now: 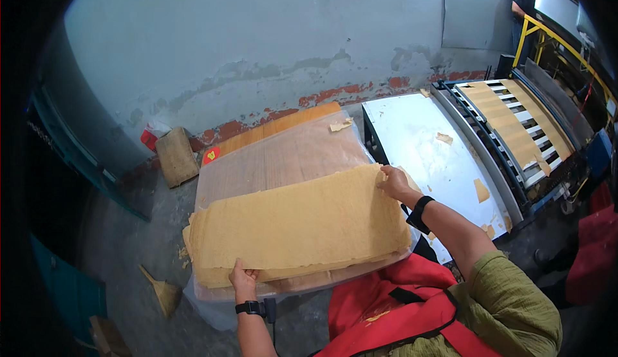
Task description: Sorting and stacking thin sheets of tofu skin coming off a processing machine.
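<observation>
A stack of thin yellowish sheets lies on a wooden board covered with clear plastic film. At the stack's near left edge, my left hand grips the top sheet's border between thumb and fingers. My right hand pinches the far right corner of the sheet. The sheet's near edge stands slightly off the layers below. Torn scraps of the same material lie on the film at the back.
A white table with scraps adjoins a slatted conveyor carrying yellowish strips. A person stands behind a yellow frame at the far right. On the floor at left are a broom head and a brown block-like object.
</observation>
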